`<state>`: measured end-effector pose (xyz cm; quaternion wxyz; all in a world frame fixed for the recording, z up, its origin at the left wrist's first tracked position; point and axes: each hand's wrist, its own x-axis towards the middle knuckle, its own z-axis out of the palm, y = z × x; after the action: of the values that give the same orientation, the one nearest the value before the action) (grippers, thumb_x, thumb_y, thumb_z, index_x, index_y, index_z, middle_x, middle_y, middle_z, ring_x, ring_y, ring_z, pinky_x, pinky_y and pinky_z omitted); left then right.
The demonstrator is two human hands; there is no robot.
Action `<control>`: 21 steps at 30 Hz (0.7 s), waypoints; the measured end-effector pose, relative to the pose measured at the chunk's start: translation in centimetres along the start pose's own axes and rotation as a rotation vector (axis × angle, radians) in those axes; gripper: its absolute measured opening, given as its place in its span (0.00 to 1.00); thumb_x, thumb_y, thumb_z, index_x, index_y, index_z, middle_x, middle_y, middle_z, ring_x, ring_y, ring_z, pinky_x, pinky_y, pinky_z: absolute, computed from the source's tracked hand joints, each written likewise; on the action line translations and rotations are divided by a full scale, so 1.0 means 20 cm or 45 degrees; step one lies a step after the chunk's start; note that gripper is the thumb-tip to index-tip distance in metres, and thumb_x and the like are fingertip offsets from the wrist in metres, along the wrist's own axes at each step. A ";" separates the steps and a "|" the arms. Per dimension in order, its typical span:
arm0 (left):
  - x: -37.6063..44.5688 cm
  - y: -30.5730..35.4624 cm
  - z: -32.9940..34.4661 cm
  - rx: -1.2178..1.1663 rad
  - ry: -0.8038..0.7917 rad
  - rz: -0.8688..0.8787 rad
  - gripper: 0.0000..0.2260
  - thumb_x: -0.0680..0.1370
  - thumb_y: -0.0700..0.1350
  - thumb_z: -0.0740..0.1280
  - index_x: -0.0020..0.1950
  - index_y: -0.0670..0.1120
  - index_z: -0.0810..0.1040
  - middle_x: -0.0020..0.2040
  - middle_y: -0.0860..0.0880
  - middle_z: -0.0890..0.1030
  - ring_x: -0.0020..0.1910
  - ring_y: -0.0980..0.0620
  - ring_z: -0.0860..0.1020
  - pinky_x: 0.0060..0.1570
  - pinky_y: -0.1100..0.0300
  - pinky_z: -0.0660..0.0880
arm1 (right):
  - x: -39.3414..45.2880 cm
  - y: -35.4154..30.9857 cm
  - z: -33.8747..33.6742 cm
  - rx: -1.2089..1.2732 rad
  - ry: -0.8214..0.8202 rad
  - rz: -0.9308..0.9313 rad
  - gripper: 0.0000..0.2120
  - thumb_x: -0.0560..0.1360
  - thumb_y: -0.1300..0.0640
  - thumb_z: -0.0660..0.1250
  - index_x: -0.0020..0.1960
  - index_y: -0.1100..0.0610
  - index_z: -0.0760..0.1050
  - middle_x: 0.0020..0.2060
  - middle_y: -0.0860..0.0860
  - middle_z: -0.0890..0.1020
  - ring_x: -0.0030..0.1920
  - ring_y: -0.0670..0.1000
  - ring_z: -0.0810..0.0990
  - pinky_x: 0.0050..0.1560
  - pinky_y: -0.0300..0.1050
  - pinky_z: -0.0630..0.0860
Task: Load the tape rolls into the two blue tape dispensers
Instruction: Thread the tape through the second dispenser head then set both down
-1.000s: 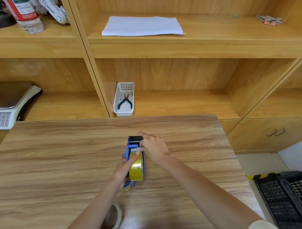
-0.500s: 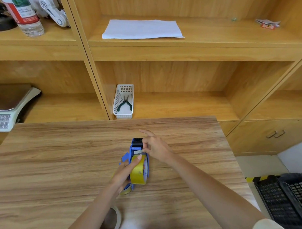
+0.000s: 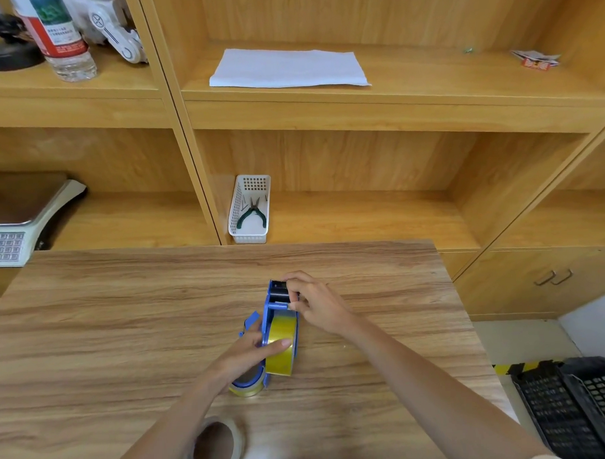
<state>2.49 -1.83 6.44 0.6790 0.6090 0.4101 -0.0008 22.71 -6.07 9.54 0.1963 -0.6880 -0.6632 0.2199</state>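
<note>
Yellow tape is seated in the blue dispenser, mid-bench. The roll is braced by the left hand, thumb laid across it; the right hand is pinched narrow at the cutter head, at 12 o'clock from the roll, apparently on the tape's free end. That end is best drawn flat over the roller, roll kept still. A spare roll lies at 7 o'clock.
</note>
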 end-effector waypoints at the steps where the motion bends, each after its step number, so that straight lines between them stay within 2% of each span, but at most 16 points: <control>1: 0.00 0.00 0.00 0.037 -0.001 0.014 0.20 0.69 0.63 0.74 0.51 0.49 0.84 0.56 0.46 0.83 0.51 0.54 0.82 0.56 0.57 0.76 | 0.00 -0.01 0.00 -0.030 -0.009 -0.018 0.10 0.77 0.62 0.67 0.41 0.56 0.66 0.69 0.45 0.72 0.46 0.49 0.78 0.51 0.51 0.73; 3: -0.01 0.02 0.01 0.045 -0.008 0.024 0.15 0.72 0.61 0.72 0.48 0.51 0.84 0.52 0.44 0.84 0.48 0.56 0.82 0.53 0.59 0.75 | -0.01 -0.02 0.00 -0.082 -0.031 -0.052 0.10 0.78 0.61 0.66 0.42 0.56 0.66 0.68 0.45 0.72 0.49 0.52 0.79 0.46 0.48 0.69; 5: -0.01 0.04 0.04 0.022 0.036 0.031 0.18 0.75 0.62 0.68 0.45 0.46 0.81 0.43 0.46 0.84 0.41 0.55 0.80 0.47 0.63 0.73 | -0.01 -0.03 0.00 -0.108 -0.040 -0.070 0.10 0.78 0.61 0.65 0.42 0.55 0.65 0.67 0.46 0.72 0.49 0.53 0.78 0.44 0.47 0.67; 6: -0.02 0.05 0.05 0.022 0.059 0.031 0.19 0.75 0.62 0.67 0.42 0.45 0.79 0.39 0.48 0.80 0.38 0.55 0.78 0.42 0.65 0.71 | -0.02 -0.03 0.00 -0.110 -0.041 -0.070 0.10 0.78 0.61 0.65 0.43 0.55 0.65 0.66 0.46 0.72 0.50 0.53 0.78 0.43 0.47 0.67; 7: -0.01 0.05 0.05 0.041 0.078 0.018 0.21 0.75 0.63 0.67 0.42 0.44 0.79 0.39 0.48 0.78 0.37 0.55 0.77 0.41 0.66 0.70 | -0.02 -0.03 0.00 -0.111 -0.038 -0.070 0.09 0.78 0.62 0.65 0.43 0.55 0.66 0.66 0.47 0.72 0.50 0.53 0.78 0.43 0.47 0.67; 11: 0.01 0.01 0.01 0.146 0.089 0.030 0.37 0.67 0.72 0.68 0.51 0.37 0.78 0.45 0.49 0.77 0.42 0.47 0.76 0.50 0.53 0.71 | -0.04 -0.02 -0.01 -0.116 0.002 -0.051 0.07 0.78 0.63 0.63 0.44 0.56 0.67 0.63 0.46 0.72 0.47 0.52 0.78 0.42 0.46 0.66; 12: 0.03 -0.01 -0.01 0.163 0.069 0.043 0.37 0.67 0.72 0.69 0.53 0.38 0.79 0.47 0.50 0.78 0.44 0.46 0.78 0.54 0.50 0.74 | -0.05 -0.02 -0.01 -0.099 0.030 -0.038 0.07 0.78 0.63 0.63 0.44 0.55 0.67 0.62 0.46 0.73 0.47 0.51 0.78 0.42 0.47 0.67; 14: 0.01 0.03 0.00 0.177 0.001 0.085 0.28 0.69 0.67 0.72 0.58 0.46 0.81 0.56 0.54 0.81 0.54 0.50 0.81 0.63 0.47 0.75 | -0.05 -0.02 -0.02 -0.055 0.092 0.003 0.08 0.78 0.63 0.63 0.43 0.54 0.66 0.58 0.46 0.74 0.47 0.52 0.78 0.43 0.49 0.72; 15: -0.01 0.05 0.02 0.177 -0.028 0.105 0.25 0.72 0.61 0.73 0.63 0.48 0.78 0.61 0.57 0.79 0.59 0.54 0.80 0.65 0.50 0.74 | -0.05 -0.02 -0.03 -0.033 0.124 0.026 0.09 0.78 0.64 0.63 0.43 0.54 0.66 0.55 0.47 0.75 0.46 0.53 0.78 0.44 0.50 0.74; 16: -0.03 0.06 0.03 0.189 -0.065 0.121 0.24 0.74 0.54 0.73 0.68 0.48 0.75 0.65 0.61 0.75 0.62 0.59 0.77 0.65 0.57 0.74 | -0.05 -0.03 -0.03 -0.013 0.149 0.045 0.09 0.78 0.63 0.63 0.43 0.54 0.66 0.52 0.48 0.76 0.45 0.54 0.78 0.45 0.52 0.75; 18: -0.03 0.05 0.05 0.215 -0.084 0.147 0.29 0.76 0.46 0.73 0.74 0.44 0.67 0.67 0.69 0.66 0.62 0.71 0.73 0.59 0.72 0.72 | -0.06 -0.03 -0.05 0.005 0.167 0.055 0.09 0.78 0.63 0.64 0.43 0.54 0.66 0.49 0.49 0.76 0.45 0.54 0.77 0.45 0.52 0.74; 19: -0.02 0.04 0.06 0.195 -0.085 0.137 0.32 0.75 0.44 0.73 0.76 0.42 0.63 0.65 0.70 0.65 0.60 0.75 0.72 0.55 0.76 0.71 | -0.06 -0.04 -0.05 0.006 0.166 0.049 0.08 0.78 0.62 0.63 0.43 0.54 0.66 0.49 0.49 0.76 0.45 0.54 0.77 0.44 0.51 0.73; 21: -0.02 0.04 0.06 0.145 -0.077 0.136 0.35 0.74 0.42 0.74 0.77 0.42 0.61 0.65 0.66 0.69 0.57 0.74 0.75 0.52 0.75 0.73 | -0.07 -0.05 -0.06 0.005 0.165 0.038 0.08 0.79 0.61 0.62 0.44 0.53 0.66 0.49 0.48 0.76 0.45 0.53 0.77 0.44 0.49 0.71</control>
<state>3.21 -2.77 7.29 0.6545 0.6673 0.3554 -0.0063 22.54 -7.34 11.10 0.2367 -0.7101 -0.6385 0.1791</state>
